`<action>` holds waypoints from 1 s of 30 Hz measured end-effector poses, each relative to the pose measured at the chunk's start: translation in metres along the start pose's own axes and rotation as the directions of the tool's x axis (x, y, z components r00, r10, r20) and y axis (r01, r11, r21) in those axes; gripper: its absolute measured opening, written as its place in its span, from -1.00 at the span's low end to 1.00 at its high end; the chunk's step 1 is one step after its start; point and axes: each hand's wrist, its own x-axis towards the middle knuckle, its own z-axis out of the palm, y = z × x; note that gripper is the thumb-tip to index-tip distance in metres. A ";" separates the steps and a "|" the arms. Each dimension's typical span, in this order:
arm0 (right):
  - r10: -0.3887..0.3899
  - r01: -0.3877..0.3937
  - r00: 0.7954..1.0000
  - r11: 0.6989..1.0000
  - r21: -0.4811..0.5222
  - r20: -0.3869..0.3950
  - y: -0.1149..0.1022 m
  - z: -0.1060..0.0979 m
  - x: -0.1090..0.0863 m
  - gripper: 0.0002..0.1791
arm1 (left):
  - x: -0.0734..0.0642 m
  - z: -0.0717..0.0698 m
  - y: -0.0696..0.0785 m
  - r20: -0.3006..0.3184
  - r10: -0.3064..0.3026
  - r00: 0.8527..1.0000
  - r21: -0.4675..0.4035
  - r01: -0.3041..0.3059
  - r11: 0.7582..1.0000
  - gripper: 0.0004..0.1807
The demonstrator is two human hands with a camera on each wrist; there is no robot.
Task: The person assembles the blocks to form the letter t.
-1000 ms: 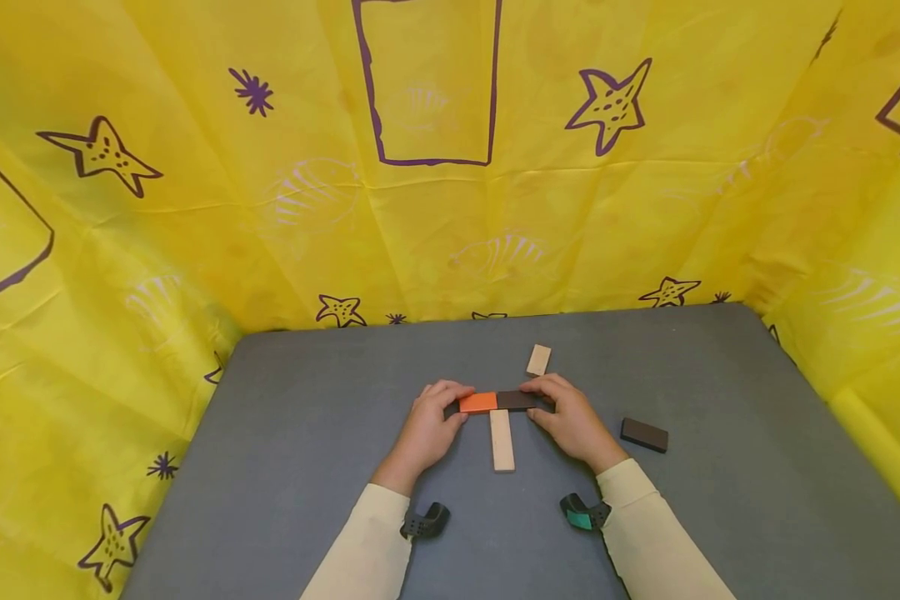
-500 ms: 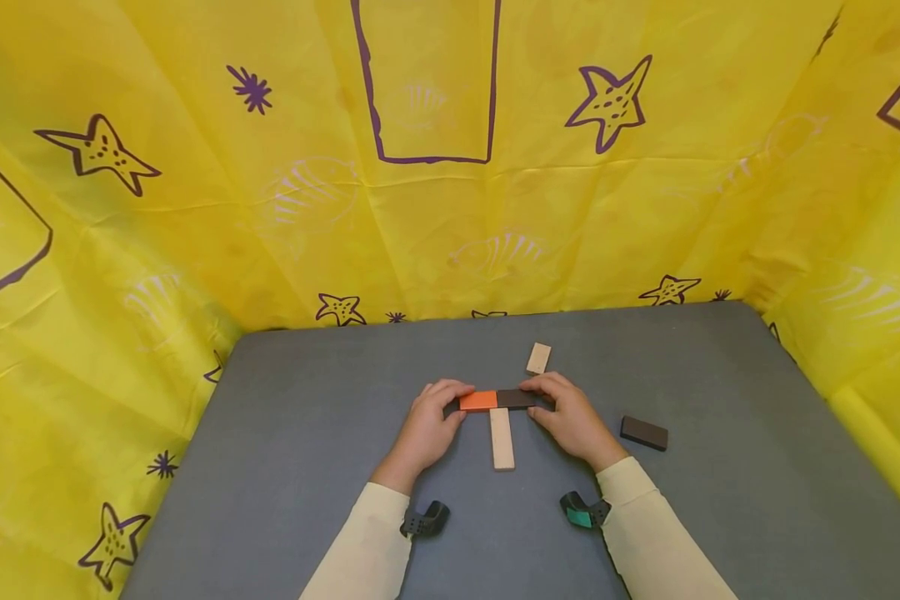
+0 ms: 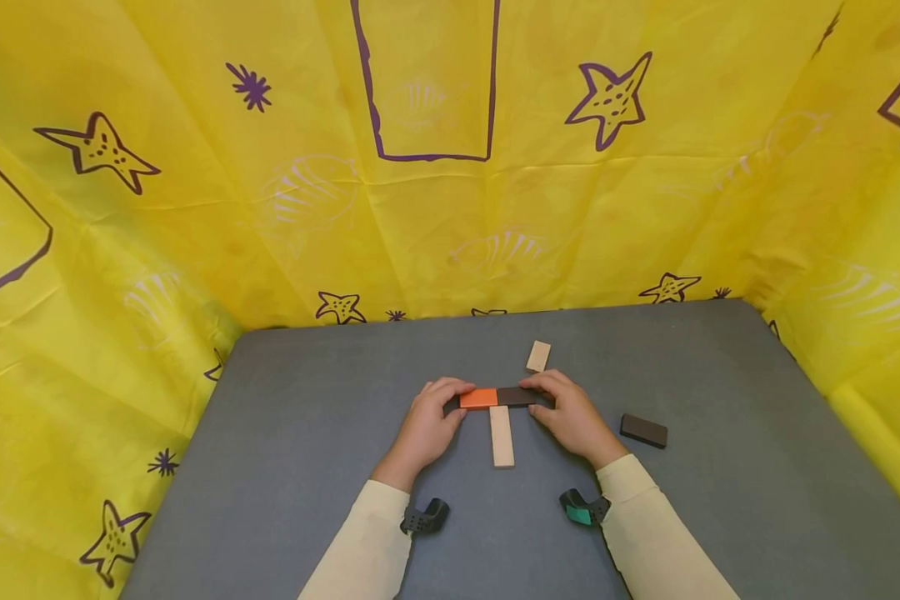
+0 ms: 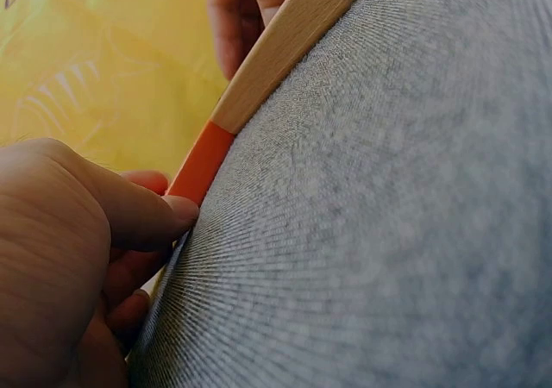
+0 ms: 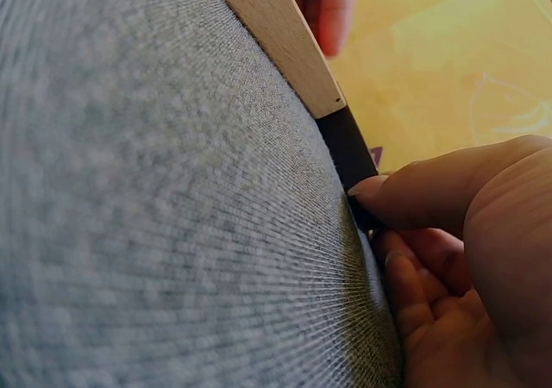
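An orange block (image 3: 479, 398) and a dark brown block (image 3: 515, 396) lie end to end in a row on the table. My left hand (image 3: 424, 427) pinches the outer end of the orange block; in the left wrist view the thumb (image 4: 183, 211) presses its near edge. At the other end my right hand (image 3: 572, 419) grips the dark block, the thumb (image 5: 371, 188) against its near side in the right wrist view. A plain wooden block (image 3: 502, 437) points toward me, its far end meeting the row near the joint.
A second plain wooden block (image 3: 538, 356) lies just beyond my right fingers. Another dark brown block (image 3: 643, 431) rests to the right of my right hand. Yellow patterned cloth (image 3: 435, 217) hangs behind the grey table (image 3: 330, 375).
The view has shifted very slightly. Both hands keep their hold on the row, and the blocks stay where they were.
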 end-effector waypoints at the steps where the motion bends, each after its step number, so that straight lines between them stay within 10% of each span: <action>1: 0.000 0.000 1.000 1.000 0.000 -0.001 0.000 0.000 0.000 -0.59 | 0.000 0.000 0.000 -0.001 0.001 1.000 -0.003 -0.001 1.000 -0.55; 21: 0.003 -0.003 1.000 1.000 0.010 -0.001 -0.001 -0.001 0.000 -0.57 | -0.001 -0.001 0.003 0.005 -0.029 1.000 -0.028 0.029 0.999 -0.50; 30: 0.012 -0.012 1.000 1.000 0.027 -0.006 0.000 -0.001 0.000 -0.54 | -0.006 -0.003 0.011 0.007 0.054 0.999 0.040 -0.054 0.998 -0.46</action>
